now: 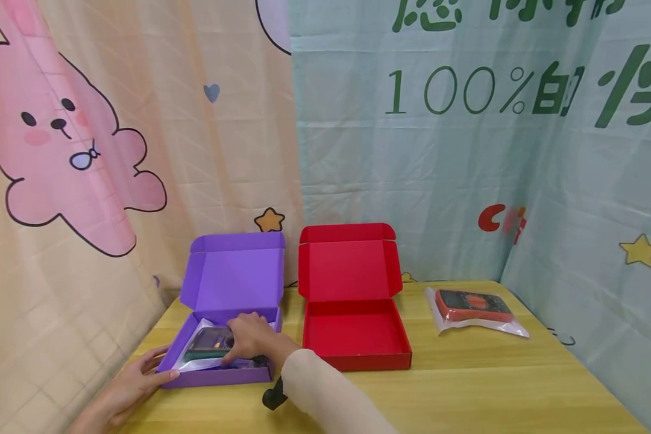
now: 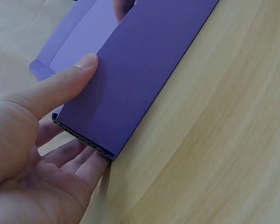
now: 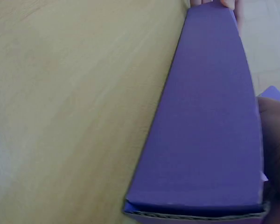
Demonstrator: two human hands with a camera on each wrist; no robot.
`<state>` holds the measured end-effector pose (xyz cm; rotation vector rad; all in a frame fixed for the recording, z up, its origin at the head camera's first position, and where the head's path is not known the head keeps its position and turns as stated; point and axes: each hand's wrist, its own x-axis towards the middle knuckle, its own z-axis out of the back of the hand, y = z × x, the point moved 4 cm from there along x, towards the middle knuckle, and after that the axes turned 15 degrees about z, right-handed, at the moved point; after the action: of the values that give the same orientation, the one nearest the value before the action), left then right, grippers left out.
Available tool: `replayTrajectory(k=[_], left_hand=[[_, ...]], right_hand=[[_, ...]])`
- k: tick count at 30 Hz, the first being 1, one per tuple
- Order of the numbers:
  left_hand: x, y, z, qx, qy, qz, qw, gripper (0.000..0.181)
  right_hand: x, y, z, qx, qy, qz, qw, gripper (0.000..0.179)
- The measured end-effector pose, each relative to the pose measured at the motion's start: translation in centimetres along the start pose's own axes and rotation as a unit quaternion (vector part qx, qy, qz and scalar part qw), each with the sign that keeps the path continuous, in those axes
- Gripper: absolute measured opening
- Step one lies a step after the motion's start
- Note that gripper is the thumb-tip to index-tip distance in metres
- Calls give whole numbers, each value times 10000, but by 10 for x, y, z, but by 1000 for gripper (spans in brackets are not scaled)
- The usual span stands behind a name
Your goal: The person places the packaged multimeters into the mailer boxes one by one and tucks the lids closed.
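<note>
A purple cardboard box (image 1: 217, 378) stands at the left with its lid raised. Inside it lies a dark green multimeter (image 1: 208, 341) in a clear plastic bag. My left hand (image 1: 132, 383) holds the box's front left corner; in the left wrist view the thumb (image 2: 86, 63) presses the front wall's upper edge and the fingers reach the side near the table. My right hand (image 1: 255, 337) reaches into the box and grips the bagged multimeter from above, thumb on the near side, fingers on the far side. The hand covers the multimeter's right part.
An open red box (image 1: 358, 361) stands right of the purple one. Farther right, a red multimeter (image 1: 474, 306) lies in a clear bag on the wooden table (image 1: 493, 380). Something small and black (image 1: 274, 396) shows beside my right sleeve. Printed curtains (image 1: 352, 163) hang behind.
</note>
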<state>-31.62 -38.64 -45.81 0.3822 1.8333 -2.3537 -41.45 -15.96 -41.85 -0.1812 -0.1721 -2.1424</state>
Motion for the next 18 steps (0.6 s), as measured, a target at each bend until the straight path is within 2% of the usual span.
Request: replayTrajectory(k=[4,7,13,18], left_hand=[[0,0,1,-51,-90,-22,9999,81],[0,-1,2,-40,-95,-52,9999,80],[1,-2,6,-37,30,105,9999,82],[3,-2,6,20,127,74,9999,81]], right_hand=[[-2,1,-2,-193,194,-47,9996,72],[-5,0,0,-216,305,65,9993,79],[-9,-7,4,139,231,248,9993,92],[-10,-13,8,462,209,431,9978,88]])
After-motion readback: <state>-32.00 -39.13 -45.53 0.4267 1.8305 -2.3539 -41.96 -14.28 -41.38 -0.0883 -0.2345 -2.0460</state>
